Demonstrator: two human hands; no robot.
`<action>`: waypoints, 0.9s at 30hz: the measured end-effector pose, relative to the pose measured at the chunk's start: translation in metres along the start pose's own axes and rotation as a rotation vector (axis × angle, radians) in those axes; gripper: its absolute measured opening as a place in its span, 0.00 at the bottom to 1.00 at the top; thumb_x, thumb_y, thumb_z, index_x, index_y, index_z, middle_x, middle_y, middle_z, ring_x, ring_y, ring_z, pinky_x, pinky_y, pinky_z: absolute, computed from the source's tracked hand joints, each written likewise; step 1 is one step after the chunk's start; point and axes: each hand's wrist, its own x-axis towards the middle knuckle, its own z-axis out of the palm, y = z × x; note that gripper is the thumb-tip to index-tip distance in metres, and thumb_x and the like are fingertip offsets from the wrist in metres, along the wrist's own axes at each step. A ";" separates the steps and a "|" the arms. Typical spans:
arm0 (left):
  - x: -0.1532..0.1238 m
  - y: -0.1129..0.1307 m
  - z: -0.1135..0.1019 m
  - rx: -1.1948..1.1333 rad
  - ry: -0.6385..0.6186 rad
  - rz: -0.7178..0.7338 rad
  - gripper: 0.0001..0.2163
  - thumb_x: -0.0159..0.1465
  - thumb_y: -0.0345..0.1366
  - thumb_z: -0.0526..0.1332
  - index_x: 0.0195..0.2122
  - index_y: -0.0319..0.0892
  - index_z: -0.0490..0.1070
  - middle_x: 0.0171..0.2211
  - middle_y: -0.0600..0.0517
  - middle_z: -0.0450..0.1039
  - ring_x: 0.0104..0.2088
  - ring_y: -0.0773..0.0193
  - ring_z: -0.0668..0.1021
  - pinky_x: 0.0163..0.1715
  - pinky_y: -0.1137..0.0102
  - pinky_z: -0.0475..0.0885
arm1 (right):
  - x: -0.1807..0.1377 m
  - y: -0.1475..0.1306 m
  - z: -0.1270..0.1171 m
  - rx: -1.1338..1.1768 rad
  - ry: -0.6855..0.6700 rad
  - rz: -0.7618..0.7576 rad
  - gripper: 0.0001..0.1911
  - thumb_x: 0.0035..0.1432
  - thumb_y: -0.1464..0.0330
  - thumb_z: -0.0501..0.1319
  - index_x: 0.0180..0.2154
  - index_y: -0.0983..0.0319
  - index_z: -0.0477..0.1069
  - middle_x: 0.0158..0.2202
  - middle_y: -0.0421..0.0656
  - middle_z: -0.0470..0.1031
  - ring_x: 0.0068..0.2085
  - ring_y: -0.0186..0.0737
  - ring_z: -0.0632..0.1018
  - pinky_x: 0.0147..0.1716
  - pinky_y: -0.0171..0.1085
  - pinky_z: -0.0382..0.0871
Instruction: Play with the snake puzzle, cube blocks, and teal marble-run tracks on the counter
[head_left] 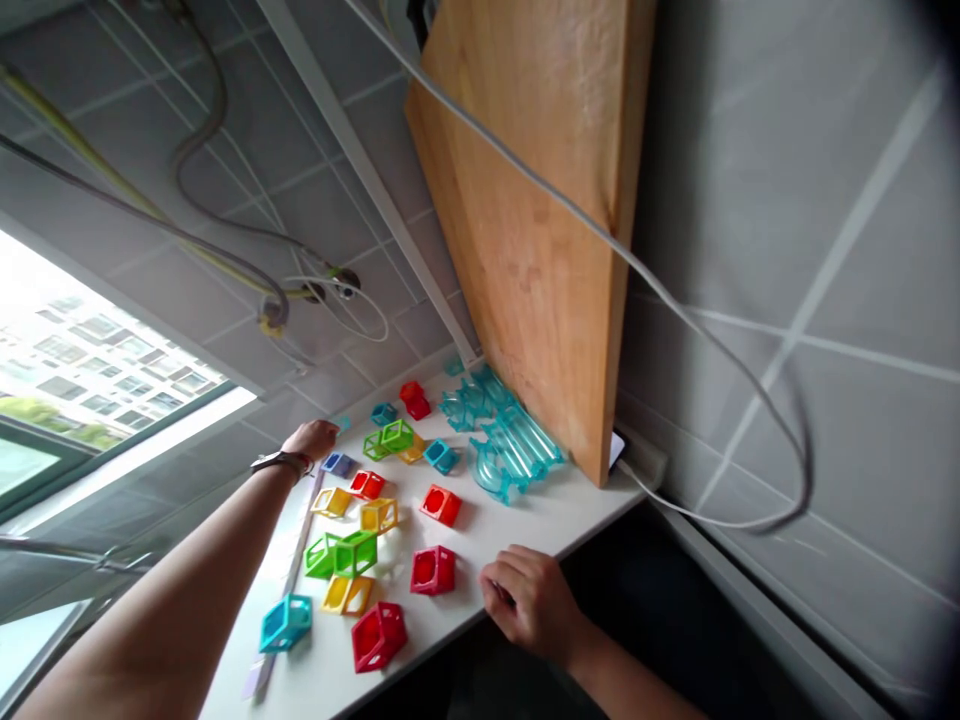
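My left hand [311, 439] reaches to the far left edge of the white table, its fingers closed. At its fingertips is a small translucent teal plastic piece [343, 423], partly hidden by the hand. A purple open-frame plastic block [337, 464] lies just beside that hand. My right hand [529, 603] rests at the near table edge, fingers curled in, with nothing visible in them. Closest to it is a red block [433, 570]. More open-frame blocks lie between the hands, among them a green one [355, 553], a yellow one [379, 515] and a blue one [286, 623].
Translucent teal track pieces [517, 440] are piled at the back right of the table [457, 635]. Against the wall leans a thick wooden board [532, 250]. A white cable [525, 170] hangs across it, and a phone [616, 450] is partly hidden behind.
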 end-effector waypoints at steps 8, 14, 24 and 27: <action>0.012 0.016 0.010 0.014 -0.105 0.024 0.17 0.70 0.42 0.64 0.57 0.41 0.71 0.55 0.45 0.73 0.51 0.52 0.79 0.49 0.55 0.78 | -0.002 0.000 0.001 -0.010 -0.021 0.003 0.11 0.68 0.72 0.55 0.31 0.59 0.69 0.25 0.40 0.70 0.28 0.39 0.71 0.30 0.39 0.58; 0.021 0.009 0.003 0.094 -0.077 0.055 0.12 0.72 0.42 0.60 0.49 0.39 0.75 0.46 0.46 0.77 0.42 0.58 0.80 0.42 0.60 0.78 | -0.002 0.001 0.002 -0.009 -0.009 -0.009 0.12 0.69 0.72 0.54 0.31 0.60 0.69 0.25 0.40 0.70 0.28 0.38 0.70 0.30 0.39 0.57; -0.055 0.043 -0.070 0.090 0.274 0.551 0.17 0.73 0.43 0.50 0.34 0.46 0.76 0.33 0.48 0.76 0.33 0.62 0.76 0.35 0.65 0.70 | -0.008 0.005 0.006 -0.038 0.043 -0.060 0.11 0.69 0.73 0.55 0.34 0.60 0.72 0.25 0.40 0.71 0.28 0.39 0.72 0.30 0.38 0.60; -0.077 0.054 -0.087 0.148 0.413 0.670 0.17 0.74 0.40 0.50 0.32 0.45 0.74 0.30 0.50 0.74 0.30 0.64 0.74 0.31 0.66 0.68 | -0.011 0.008 0.009 -0.055 0.046 -0.078 0.10 0.70 0.72 0.55 0.34 0.60 0.72 0.26 0.41 0.72 0.28 0.39 0.72 0.30 0.38 0.61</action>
